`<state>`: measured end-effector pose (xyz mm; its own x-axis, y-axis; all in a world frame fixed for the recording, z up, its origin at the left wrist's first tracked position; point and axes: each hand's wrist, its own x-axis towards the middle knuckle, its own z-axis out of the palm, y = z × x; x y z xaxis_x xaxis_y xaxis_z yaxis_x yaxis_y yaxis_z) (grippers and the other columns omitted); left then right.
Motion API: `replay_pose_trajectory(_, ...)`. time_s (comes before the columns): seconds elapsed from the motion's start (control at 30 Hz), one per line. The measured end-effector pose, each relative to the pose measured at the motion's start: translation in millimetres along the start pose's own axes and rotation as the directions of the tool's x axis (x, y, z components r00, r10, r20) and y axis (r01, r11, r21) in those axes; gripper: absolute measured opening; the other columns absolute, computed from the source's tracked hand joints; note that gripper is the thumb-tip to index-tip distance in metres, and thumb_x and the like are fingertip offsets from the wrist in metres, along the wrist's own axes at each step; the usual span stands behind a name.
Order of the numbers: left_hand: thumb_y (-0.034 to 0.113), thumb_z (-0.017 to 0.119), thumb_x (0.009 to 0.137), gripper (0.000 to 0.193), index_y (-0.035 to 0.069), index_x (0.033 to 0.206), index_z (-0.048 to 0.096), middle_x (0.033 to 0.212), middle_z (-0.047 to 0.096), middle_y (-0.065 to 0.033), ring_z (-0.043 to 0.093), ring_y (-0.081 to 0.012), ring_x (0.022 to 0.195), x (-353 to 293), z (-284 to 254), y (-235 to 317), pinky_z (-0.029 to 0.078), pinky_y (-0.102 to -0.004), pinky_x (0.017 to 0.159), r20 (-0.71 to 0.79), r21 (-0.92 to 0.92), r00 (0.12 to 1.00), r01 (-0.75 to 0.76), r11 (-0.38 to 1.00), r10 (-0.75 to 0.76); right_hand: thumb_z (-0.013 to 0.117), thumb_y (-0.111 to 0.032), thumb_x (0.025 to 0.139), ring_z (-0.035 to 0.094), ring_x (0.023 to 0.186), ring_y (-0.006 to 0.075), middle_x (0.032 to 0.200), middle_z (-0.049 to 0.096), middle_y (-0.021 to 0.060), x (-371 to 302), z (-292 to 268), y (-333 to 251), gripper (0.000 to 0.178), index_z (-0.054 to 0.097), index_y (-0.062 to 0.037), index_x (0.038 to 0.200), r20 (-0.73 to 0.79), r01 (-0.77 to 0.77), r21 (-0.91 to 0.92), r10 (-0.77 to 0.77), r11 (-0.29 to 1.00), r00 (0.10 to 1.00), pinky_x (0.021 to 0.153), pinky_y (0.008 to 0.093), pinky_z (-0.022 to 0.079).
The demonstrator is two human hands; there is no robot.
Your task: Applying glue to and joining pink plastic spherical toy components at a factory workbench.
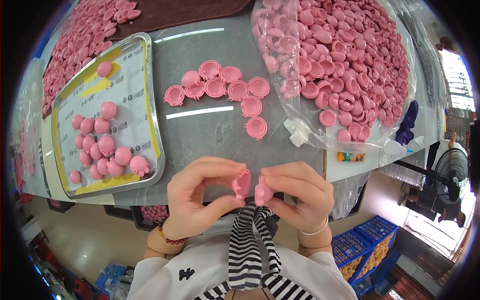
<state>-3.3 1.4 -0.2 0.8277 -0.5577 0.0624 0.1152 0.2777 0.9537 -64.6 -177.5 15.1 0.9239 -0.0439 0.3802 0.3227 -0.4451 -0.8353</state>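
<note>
In front of my chest, my left hand (202, 192) pinches a pink plastic half-shell (242, 184) between thumb and fingertips. My right hand (300, 192) grips a second pink half-shell (263, 191) the same way. The two pieces face each other, with a narrow gap between them. Beyond my hands, several loose pink half-shells (215, 87) lie on the grey tabletop (200, 135), most with the hollow side up. To the left, a metal tray (159, 125) lined with printed paper and yellow tape holds several closed pink balls (106, 145).
A clear plastic bag (285, 107) spills a large heap of pink half-shells (345, 55) at the far right. Another pink heap (82, 37) lies far left, beside a brown cloth (180, 15). A small orange-and-green bottle (351, 157) lies by the right edge; blue crates (357, 245) stand below.
</note>
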Motion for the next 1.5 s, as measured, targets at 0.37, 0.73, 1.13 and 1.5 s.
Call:
replay_pose_trajectory(0.37,0.004,0.075,0.06,0.037,0.001,0.095,0.063,0.097,0.059,-0.0135,0.061,-0.0185,0.078,5,7,0,0.048,-0.0265,0.068,0.085,0.295,0.989,-0.142,0.945,0.122,0.074,-0.001,0.058,0.06,0.072,0.0199,0.085,0.062,0.0103,-10,11,5,0.035,0.063,-0.0024,0.091,-0.068,0.053,-0.012,-0.054,0.999,0.996,0.061,0.0265,0.049)
replay_pose_trajectory(0.73,0.019,0.077,0.061,0.043,-0.004,0.094,0.062,0.089,0.064,-0.0166,0.059,-0.0218,0.08,7,5,-9,0.045,-0.0292,0.071,0.164,0.204,0.974,-0.186,0.961,0.154,0.068,0.007,0.059,0.057,0.06,0.019,0.074,0.058,0.0067,-22,22,-1,0.031,0.061,0.0003,0.089,-0.178,0.226,-0.144,-0.25,0.963,0.952,0.052,0.0258,0.049)
replay_pose_trajectory(1.13,0.046,0.075,0.061,0.058,0.002,0.091,0.051,0.078,0.052,-0.0073,0.054,-0.0169,0.07,1,-8,-13,0.044,-0.0276,0.066,0.224,-0.644,0.973,0.19,0.741,-0.054,0.052,-0.01,0.084,0.049,0.074,0.0194,0.091,0.052,0.0123,-46,-59,36,0.026,0.042,0.0033,0.104,-0.649,-0.285,-0.695,-0.404,0.66,0.645,0.066,0.0289,0.041)
replay_pose_trajectory(1.5,0.013,0.077,0.063,0.045,-0.002,0.1,0.054,0.093,0.059,-0.0178,0.058,-0.0238,0.085,-2,-12,-5,0.046,-0.0346,0.077,0.195,-0.535,0.981,0.094,0.839,0.014,0.066,-0.015,0.077,0.05,0.101,0.0213,0.116,0.046,0.0193,-60,-164,113,0.059,0.035,0.0065,0.121,-0.906,-0.584,-0.321,-0.062,0.745,0.419,0.08,0.0291,0.043)
